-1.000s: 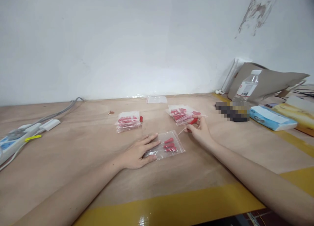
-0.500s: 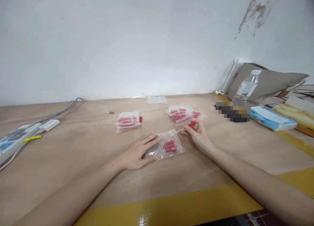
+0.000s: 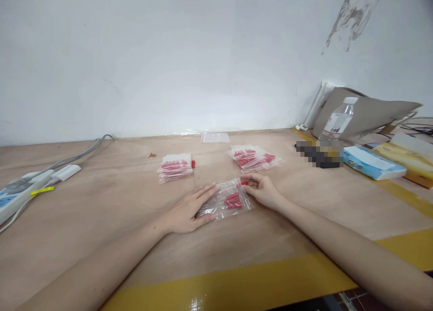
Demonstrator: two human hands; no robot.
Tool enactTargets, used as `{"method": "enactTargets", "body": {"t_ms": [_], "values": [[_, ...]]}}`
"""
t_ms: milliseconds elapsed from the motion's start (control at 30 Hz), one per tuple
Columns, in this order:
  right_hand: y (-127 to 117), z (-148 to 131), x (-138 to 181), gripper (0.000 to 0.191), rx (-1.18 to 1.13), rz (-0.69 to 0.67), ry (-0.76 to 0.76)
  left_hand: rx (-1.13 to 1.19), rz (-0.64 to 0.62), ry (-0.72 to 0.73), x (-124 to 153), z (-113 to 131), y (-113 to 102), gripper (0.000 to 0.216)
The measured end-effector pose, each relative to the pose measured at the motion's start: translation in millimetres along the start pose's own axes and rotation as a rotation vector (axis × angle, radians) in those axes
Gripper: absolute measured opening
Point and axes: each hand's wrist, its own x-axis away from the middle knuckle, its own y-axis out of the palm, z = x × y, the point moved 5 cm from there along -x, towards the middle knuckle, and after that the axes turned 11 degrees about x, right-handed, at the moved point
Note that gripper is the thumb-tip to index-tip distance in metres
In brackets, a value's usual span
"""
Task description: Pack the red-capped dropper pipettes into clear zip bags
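A small clear zip bag (image 3: 226, 201) with several red-capped droppers inside lies on the wooden table (image 3: 101, 221). My left hand (image 3: 191, 208) rests flat on the bag's left end, fingers stretched out. My right hand (image 3: 262, 190) is at the bag's open right edge, its fingers pinched on a red-capped dropper (image 3: 244, 183) whose tip is inside the bag. One filled bag (image 3: 175, 167) lies behind the left hand with a loose dropper (image 3: 194, 165) beside it. A pile of red droppers in bags (image 3: 254, 157) sits behind the right hand.
An empty clear bag (image 3: 215, 137) lies near the wall. A power strip (image 3: 16, 194) with a grey cable is at the left. At the right are a water bottle (image 3: 336, 121), a blue tissue pack (image 3: 372, 163), a brown paper bag (image 3: 368, 112) and yellow tape along the table edge (image 3: 237, 284).
My right hand moved left and down from the pile to the bag's opening, bringing the dropper into the bag. My left hand stayed on the bag.
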Motion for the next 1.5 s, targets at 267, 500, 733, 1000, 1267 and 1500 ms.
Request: {"method": "enactTargets", "body": {"t_ms": [267,500,733,1000,1267,1500], "values": [[5,-18,5,0.026,-0.108,-0.113,-0.065,0.016,0.004,0.005,0,1,-1,0.067],[15,-19,5,0.031,-0.067,-0.124,-0.050,0.015,0.005,0.003,0,0,0,0.067],[1,-30,-6,0.027,0.172,-0.025,-0.175,0.005,0.021,0.002,0,-3,0,0.063],[66,-90,-52,0.018,0.778,-0.049,-0.363,0.114,0.175,0.035,2,0,-3,0.032],[133,-85,-91,0.038,0.870,-0.280,-0.123,0.172,0.185,0.010,2,4,-6,0.021],[99,-89,-89,0.029,0.969,-0.338,0.014,0.114,0.123,0.054,2,4,-3,0.033]]}}
